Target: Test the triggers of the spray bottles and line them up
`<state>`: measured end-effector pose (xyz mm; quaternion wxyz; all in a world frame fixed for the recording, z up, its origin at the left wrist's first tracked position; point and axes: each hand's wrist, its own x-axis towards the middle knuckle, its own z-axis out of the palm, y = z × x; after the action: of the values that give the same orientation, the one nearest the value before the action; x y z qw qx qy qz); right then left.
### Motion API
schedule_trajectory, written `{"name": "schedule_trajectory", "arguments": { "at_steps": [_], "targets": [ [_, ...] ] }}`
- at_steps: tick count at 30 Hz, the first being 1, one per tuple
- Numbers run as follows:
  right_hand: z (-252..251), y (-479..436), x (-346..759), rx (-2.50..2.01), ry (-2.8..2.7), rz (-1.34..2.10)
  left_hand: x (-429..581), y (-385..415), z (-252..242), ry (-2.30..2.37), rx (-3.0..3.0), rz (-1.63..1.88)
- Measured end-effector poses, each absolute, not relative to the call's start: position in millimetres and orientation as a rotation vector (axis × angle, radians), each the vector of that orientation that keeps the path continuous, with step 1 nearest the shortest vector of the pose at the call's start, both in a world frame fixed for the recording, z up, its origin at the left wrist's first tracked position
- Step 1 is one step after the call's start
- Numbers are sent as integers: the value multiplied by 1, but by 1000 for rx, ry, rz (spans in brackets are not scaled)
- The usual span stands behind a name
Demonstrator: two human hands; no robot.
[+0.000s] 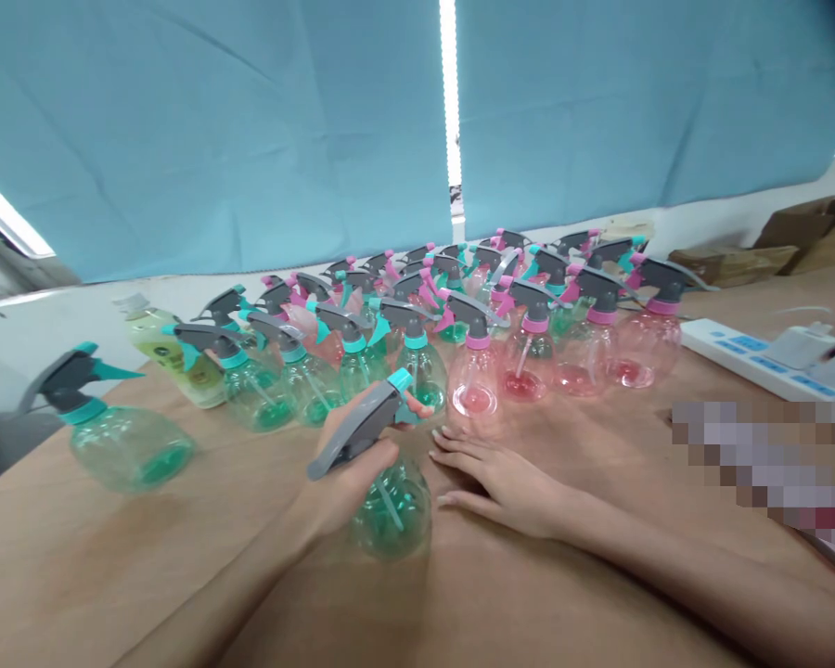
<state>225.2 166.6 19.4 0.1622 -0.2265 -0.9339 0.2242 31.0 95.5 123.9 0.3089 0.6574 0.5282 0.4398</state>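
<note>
My left hand [352, 464] is wrapped round the neck of a clear green spray bottle [391, 508] with a grey trigger head and teal nozzle, which stands on the brown table [181, 566] in front of me. My right hand [501, 478] lies flat on the table just right of that bottle, fingers stretched out and empty. Behind both hands stands a crowd of several spray bottles, green ones [306, 385] on the left and pink ones [529, 366] on the right.
A lone green spray bottle [122, 445] stands at the left. A yellowish bottle [173, 357] sits behind it. A white power strip [758, 357] lies at the right, cardboard boxes [793, 237] beyond it. A blue curtain [250, 130] hangs behind.
</note>
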Motion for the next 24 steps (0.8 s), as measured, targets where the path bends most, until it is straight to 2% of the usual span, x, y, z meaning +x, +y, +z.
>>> {"name": "schedule_trajectory", "arguments": {
  "at_steps": [24],
  "targets": [
    [19, 167, 226, -642, -2659, 633, 24, 99, 127, 1361, 1755, 1052]
  ]
}}
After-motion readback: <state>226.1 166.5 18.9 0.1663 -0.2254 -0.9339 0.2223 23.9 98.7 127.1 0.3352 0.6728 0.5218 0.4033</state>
